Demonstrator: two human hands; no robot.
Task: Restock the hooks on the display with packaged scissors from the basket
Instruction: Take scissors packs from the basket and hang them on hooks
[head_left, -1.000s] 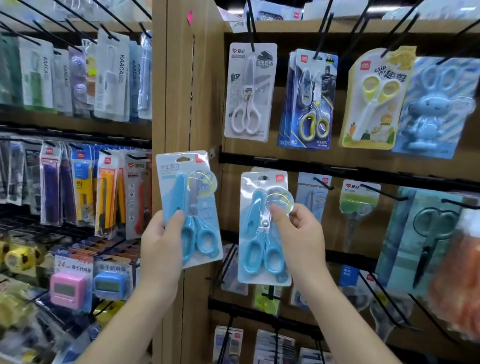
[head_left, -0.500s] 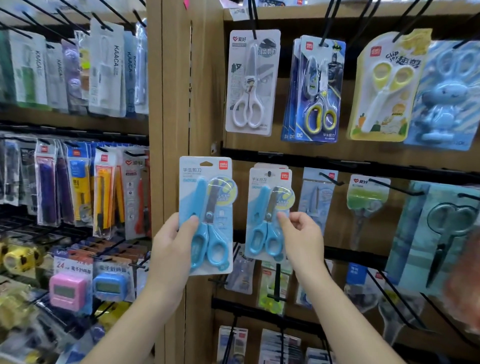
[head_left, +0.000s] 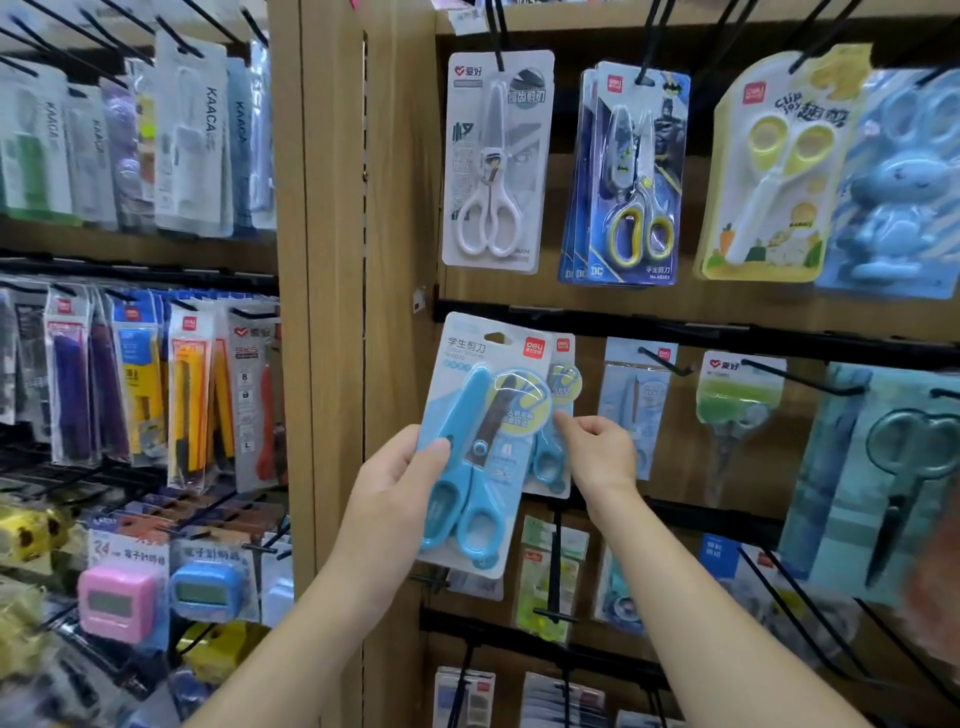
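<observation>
Rightward moved the left hand (head_left: 395, 483), gripping a scissors pack (head_left: 483, 441); right hand (head_left: 597, 452) pinched the hung pack (head_left: 563, 374); hooking needed hole alignment.

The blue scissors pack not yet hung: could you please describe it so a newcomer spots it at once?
Find the tall wooden post between the bays and look just right of it, below the upper black rail. The pale blue card pack of blue-handled scissors there sits in the left hand. Unlike its twin pack behind, pinched by the right hand, it tilts in front.
</observation>
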